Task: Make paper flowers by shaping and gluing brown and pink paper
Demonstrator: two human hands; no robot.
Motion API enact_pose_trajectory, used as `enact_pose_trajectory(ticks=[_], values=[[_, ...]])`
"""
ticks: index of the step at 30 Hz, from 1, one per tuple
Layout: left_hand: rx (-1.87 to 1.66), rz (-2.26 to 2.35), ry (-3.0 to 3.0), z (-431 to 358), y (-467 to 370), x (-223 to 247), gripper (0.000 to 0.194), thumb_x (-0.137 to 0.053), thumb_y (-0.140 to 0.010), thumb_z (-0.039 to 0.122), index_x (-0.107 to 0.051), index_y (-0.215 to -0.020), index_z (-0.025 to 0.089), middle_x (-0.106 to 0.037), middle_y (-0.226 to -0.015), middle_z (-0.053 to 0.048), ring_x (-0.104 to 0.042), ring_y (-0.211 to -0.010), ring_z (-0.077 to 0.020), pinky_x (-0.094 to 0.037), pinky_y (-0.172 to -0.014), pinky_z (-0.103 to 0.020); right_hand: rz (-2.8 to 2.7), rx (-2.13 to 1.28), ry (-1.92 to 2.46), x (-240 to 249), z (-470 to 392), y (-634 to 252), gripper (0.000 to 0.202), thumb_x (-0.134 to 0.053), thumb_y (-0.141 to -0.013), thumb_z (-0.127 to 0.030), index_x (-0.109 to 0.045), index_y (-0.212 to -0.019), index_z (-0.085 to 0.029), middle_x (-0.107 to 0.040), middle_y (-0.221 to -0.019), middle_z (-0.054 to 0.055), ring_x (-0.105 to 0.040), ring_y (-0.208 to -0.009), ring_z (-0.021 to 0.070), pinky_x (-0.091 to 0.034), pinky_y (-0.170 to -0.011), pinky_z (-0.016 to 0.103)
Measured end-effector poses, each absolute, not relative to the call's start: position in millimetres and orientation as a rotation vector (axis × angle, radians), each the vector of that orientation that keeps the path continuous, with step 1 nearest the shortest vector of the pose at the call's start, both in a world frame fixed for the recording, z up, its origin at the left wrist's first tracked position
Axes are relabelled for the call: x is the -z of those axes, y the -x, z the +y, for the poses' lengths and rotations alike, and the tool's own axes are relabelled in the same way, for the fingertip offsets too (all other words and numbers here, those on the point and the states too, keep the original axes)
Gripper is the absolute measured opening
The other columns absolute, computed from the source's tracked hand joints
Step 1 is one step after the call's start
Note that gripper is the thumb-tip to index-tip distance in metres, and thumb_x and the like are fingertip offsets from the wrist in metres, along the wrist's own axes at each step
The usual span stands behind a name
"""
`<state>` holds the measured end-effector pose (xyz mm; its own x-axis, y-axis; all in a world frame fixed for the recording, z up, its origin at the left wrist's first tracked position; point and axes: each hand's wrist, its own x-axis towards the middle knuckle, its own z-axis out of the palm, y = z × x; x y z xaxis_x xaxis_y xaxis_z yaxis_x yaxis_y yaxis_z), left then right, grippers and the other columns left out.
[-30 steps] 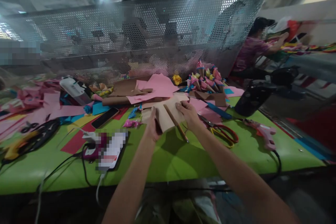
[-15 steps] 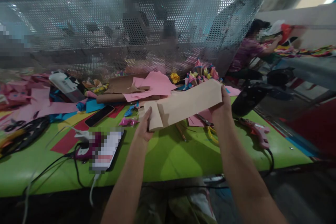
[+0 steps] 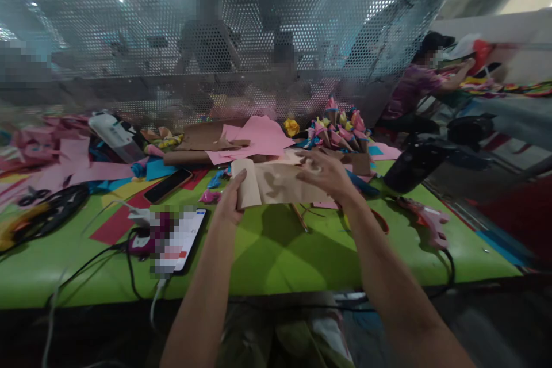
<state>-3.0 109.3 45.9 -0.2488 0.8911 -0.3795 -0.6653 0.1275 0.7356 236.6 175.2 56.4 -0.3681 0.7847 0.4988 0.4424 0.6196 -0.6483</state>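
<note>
A beige paper strip [image 3: 280, 185] is held above the green table, its left end rolled or folded over. My left hand [image 3: 232, 200] is closed on that end, thumb on top. My right hand [image 3: 330, 177] is over the strip's right part, its fingers spread and curved, not visibly pinching it; whether a fingertip touches the paper I cannot tell. Below the strip lies a thin stick-like tool [image 3: 301, 219]. Next to my right forearm, a curved orange-red handle [image 3: 381, 221] shows in part.
A pink glue gun [image 3: 433, 223] with a cord lies at right, near a black cylindrical object [image 3: 399, 169]. Lit phone [image 3: 192, 241], dark phone [image 3: 168, 186], cables and coloured paper occupy the left. Pink sheets [image 3: 263, 135] and small paper flowers [image 3: 338, 129] line the back, before a perforated metal panel [image 3: 254, 34].
My right hand has let go of the strip's right end and moved left over it, fingers spreading. The strip is lower and less stretched out. My left hand keeps its hold.
</note>
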Motion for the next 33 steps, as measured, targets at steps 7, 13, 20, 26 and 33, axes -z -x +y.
enact_pose_trajectory(ticks=[7,13,20,26,33], values=[[-1.599,1.166,-0.522,107,20,-66,0.035,-0.082,-0.07,0.031,-0.069,-0.099,0.018,-0.075,-0.079,-0.007,-0.074,-0.078,-0.0231,-0.063,-0.076,-0.035,-2.637,-0.021,1.285,-54,146,-192,0.065,-0.07,-0.082,-0.049,-0.056,-0.138,-0.02,-0.074,-0.112,0.016,-0.069,-0.093,0.0313,-0.041,-0.068,0.033],[-1.704,1.39,-0.855,111,15,-63,0.05,-0.09,-0.054,0.016,-0.067,-0.098,0.021,-0.073,-0.086,-0.005,-0.069,-0.083,-0.0234,-0.056,-0.087,-0.037,-2.51,-0.231,1.237,-44,140,-187,0.024,-0.049,-0.09,-0.026,-0.071,-0.084,-0.023,-0.075,-0.079,0.007,-0.063,-0.069,0.0198,-0.031,-0.059,0.028],[-1.722,1.65,-1.331,115,-8,-62,0.048,-0.088,-0.062,0.022,-0.064,-0.104,0.023,-0.068,-0.111,-0.01,-0.06,-0.117,-0.0331,-0.041,-0.107,-0.041,-2.3,-1.04,1.004,-34,157,-198,0.024,-0.052,-0.08,-0.037,-0.071,-0.078,-0.022,-0.058,-0.054,-0.001,-0.05,-0.05,0.0164,-0.033,-0.051,0.026],[-1.812,1.765,-1.468,125,-28,-70,0.054,-0.083,-0.068,0.02,-0.059,-0.116,0.02,-0.06,-0.133,-0.014,-0.05,-0.134,-0.0328,-0.035,-0.114,-0.035,-2.138,-1.257,0.891,-38,156,-199,0.026,-0.062,-0.074,-0.044,-0.068,-0.067,-0.02,-0.059,-0.057,-0.001,-0.049,-0.053,0.0151,-0.036,-0.051,0.025],[-1.988,2.313,-1.095,139,81,-88,0.07,-0.078,-0.073,0.021,-0.041,-0.133,0.02,-0.051,-0.144,-0.018,-0.047,-0.138,-0.0308,-0.035,-0.117,-0.041,-1.926,-1.403,0.891,-44,146,-203,0.039,-0.064,-0.078,-0.058,-0.067,-0.081,-0.019,-0.051,-0.052,-0.005,-0.037,-0.039,0.0096,-0.026,-0.039,0.023]])
